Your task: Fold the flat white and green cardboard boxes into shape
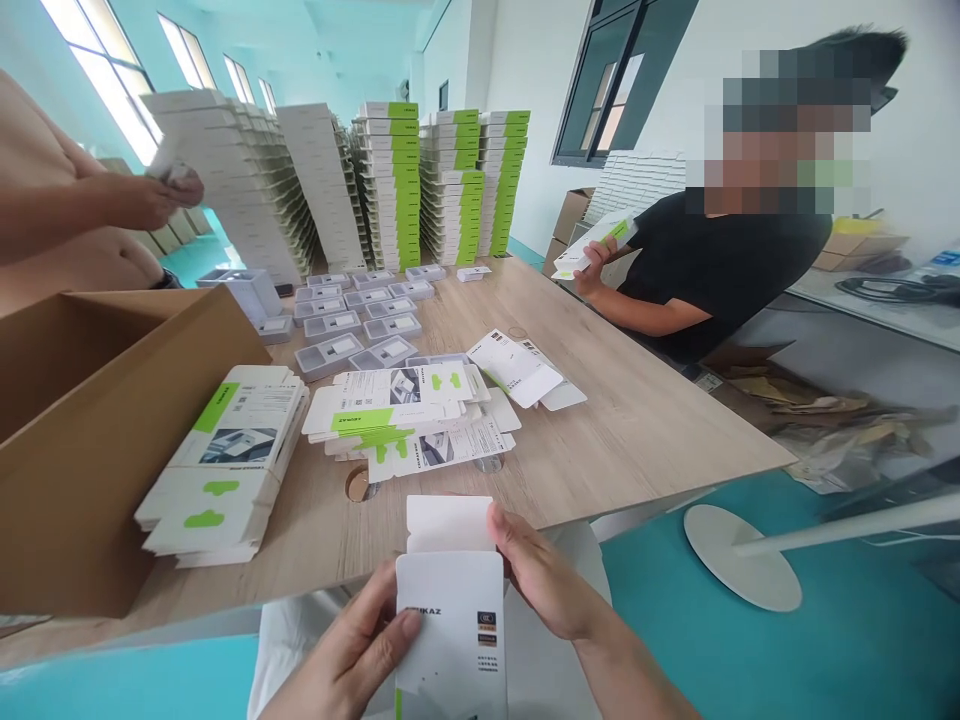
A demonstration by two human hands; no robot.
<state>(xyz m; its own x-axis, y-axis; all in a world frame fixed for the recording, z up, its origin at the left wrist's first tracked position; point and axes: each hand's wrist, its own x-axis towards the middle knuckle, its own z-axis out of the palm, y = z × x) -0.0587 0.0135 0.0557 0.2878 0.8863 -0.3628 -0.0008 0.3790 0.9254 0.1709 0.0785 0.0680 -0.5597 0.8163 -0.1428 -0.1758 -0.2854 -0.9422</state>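
I hold a flat white packaging carton [452, 620] low in front of me, its top flap raised. My left hand [352, 650] grips its left edge, thumb pressed on the printed face. My right hand [544, 580] pinches the upper right corner by the flap. Just beyond, on the wooden table [637, 420], lie piles of flat white-and-green cartons [409, 415] and a taller stack [225, 465] to the left.
An open cardboard box [82, 430] stands at the left. Grey plastic trays [352, 325] and tall stacks of finished boxes [390, 185] fill the table's far end. A person in black at the right holds a carton [592, 245]; another person's hand [161, 195] works at far left.
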